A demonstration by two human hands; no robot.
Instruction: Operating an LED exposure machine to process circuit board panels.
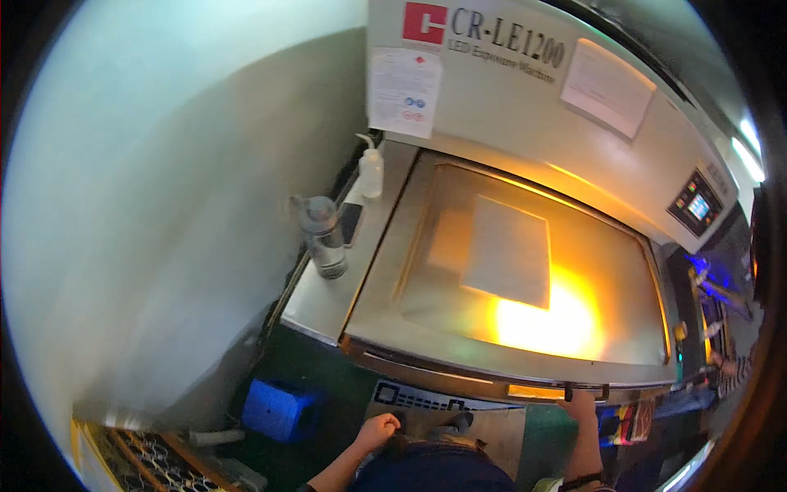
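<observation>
My right hand point(580, 404) is closed round the black handle point(587, 389) on the front edge of a large exposure machine. In front of my body hangs my left hand point(379, 431), its fingers curled in; whatever they may hold is hidden. A pale rectangular sheet point(508, 252) lies on the machine's wide flat bed point(443, 303). Bright yellow light glares on the bed by the sheet's near edge.
A steel side shelf point(320, 303) at the left bears a clear jug point(322, 238), a white squeeze bottle point(371, 172) and a dark phone point(351, 223). The control panel point(695, 205) is at the right. A blue bin point(277, 410) stands on the floor. Another person's striped sleeve point(734, 373) shows far right.
</observation>
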